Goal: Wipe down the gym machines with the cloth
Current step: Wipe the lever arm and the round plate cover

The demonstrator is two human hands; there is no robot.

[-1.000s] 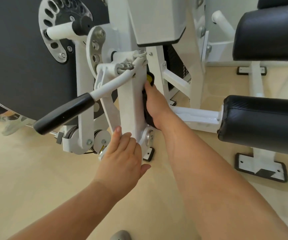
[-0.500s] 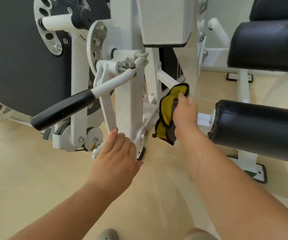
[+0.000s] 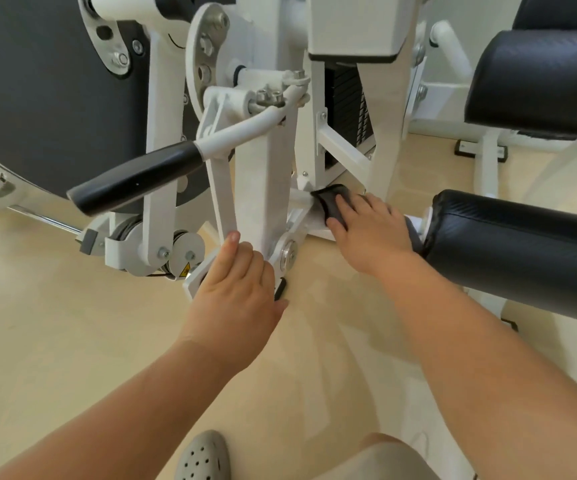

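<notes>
A white gym machine (image 3: 262, 174) fills the upper half of the head view. My right hand (image 3: 370, 230) presses the cloth (image 3: 330, 200), its dark side up, flat onto the white horizontal bar low on the frame, just left of a black roller pad (image 3: 515, 244). Most of the cloth is hidden under the palm. My left hand (image 3: 235, 292) rests on the bottom end of the white upright arm near its pivot bolt (image 3: 288, 252), fingers laid against the metal, holding nothing loose.
A black-gripped lever handle (image 3: 134, 181) sticks out to the left at mid height. A large black seat pad (image 3: 543, 81) sits top right, a dark panel (image 3: 37, 91) top left. Beige floor (image 3: 55, 323) spreads below, with my grey clog (image 3: 204, 457) at the bottom edge.
My right hand drew the cloth out from behind the upright, lifted it showing its yellow side, then set it down on the low bar. The left hand stayed put.
</notes>
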